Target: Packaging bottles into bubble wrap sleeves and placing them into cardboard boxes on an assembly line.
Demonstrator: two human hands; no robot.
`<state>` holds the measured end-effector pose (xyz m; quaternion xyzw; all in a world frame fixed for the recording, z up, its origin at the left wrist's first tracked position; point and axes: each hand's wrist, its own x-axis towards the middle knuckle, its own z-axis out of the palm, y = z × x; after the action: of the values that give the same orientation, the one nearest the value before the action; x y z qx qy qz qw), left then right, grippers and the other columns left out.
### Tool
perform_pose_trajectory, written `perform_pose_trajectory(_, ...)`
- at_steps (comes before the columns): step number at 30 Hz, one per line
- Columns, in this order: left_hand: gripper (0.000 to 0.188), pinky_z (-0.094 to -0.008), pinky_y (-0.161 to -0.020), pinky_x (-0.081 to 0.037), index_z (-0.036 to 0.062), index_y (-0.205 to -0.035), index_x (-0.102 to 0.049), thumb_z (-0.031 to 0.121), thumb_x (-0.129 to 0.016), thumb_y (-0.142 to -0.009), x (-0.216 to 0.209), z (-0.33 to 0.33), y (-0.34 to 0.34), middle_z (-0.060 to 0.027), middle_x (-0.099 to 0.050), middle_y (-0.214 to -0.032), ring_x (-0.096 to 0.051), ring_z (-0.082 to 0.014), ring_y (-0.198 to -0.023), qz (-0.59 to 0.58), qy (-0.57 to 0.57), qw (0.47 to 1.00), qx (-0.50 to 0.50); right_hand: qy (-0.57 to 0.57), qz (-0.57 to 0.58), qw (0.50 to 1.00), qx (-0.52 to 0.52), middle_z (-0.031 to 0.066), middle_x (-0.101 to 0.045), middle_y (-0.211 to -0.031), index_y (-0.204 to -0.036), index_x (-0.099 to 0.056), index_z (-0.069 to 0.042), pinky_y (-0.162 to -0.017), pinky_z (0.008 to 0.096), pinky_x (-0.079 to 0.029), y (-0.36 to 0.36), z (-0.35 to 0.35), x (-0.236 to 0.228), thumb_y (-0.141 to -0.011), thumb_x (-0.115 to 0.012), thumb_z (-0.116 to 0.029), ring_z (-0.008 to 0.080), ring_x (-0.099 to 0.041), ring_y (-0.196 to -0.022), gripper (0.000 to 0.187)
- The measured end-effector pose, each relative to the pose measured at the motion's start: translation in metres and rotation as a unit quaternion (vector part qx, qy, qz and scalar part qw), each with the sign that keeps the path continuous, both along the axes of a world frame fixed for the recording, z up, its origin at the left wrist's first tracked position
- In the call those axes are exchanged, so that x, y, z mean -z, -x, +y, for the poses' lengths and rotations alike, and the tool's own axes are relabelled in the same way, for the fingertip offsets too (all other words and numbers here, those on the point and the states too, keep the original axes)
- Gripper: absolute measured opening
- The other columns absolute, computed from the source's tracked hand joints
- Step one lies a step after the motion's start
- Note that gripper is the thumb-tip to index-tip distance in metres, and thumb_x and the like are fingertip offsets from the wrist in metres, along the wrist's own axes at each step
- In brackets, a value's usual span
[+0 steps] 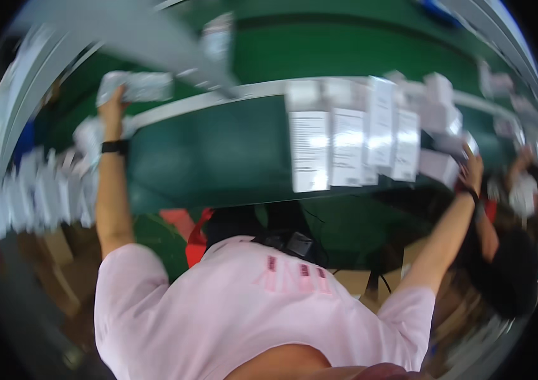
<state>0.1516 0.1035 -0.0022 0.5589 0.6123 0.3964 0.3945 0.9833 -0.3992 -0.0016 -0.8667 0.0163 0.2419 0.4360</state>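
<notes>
At the far left of the bench, my left hand [112, 106] is closed on a shiny white box [150, 87], which lies beyond the fingers over the far edge strip. My right arm reaches out to the far right, where my right hand [472, 168] grips a white box [452, 144] at the end of a row; blur softens its fingers. Between the hands, closer to the right one, several white boxes stand side by side, among them a printed white box [310, 151] and a taller white box [380, 121].
A dark green work surface [209, 152] spans the middle. Past its pale edge strip [174, 111] lies a green belt [345, 47]. A grey post [149, 41] slants in from the upper left. More white boxes [44, 196] line the left. At right, a co-worker's hand [523, 159] is near.
</notes>
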Motion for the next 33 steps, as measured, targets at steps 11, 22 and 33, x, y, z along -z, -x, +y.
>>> perform_pose_trajectory(11,0.053,-0.0426,-0.1,-0.043,0.0036,-0.127,-0.046,0.03,-0.057,-0.082,-0.1,-0.242,-0.016,-0.0154,-0.051,-0.129,-0.049,-0.0287,-0.119,-0.721,0.247,0.643,-0.071,0.358,-0.416,0.793,-0.266,0.0269,-0.062,-0.113,-0.127,-0.057,-0.007,-0.085,0.0387,-0.044,-0.02,0.048,-0.036,-0.09,-0.055,-0.044,0.0379,-0.06,-0.094,0.052)
perform_pose_trajectory(22,0.057,-0.0456,-0.103,-0.042,0.0027,-0.129,-0.046,0.024,-0.062,-0.079,-0.143,-0.254,0.0,-0.0142,-0.054,-0.128,-0.053,-0.0296,-0.118,-0.782,0.291,0.551,0.021,-0.382,-0.312,0.661,-0.566,0.0192,-0.061,-0.12,-0.111,-0.062,0.003,-0.086,0.0322,-0.047,0.611,0.224,-0.23,-0.083,-0.068,-0.01,0.0207,-0.061,-0.095,0.032)
perform_pose_trajectory(33,0.055,-0.0448,-0.102,-0.043,0.0033,-0.129,-0.046,0.025,-0.062,-0.081,-0.135,-0.222,0.054,-0.0133,-0.054,-0.128,-0.053,-0.0277,-0.118,-0.77,0.261,0.582,-0.017,-0.44,-0.275,0.619,-0.59,0.0202,-0.05,-0.134,-0.136,-0.042,-0.001,-0.095,0.0413,-0.043,0.68,0.297,-0.196,-0.058,-0.077,-0.067,0.0293,-0.054,-0.113,0.108)
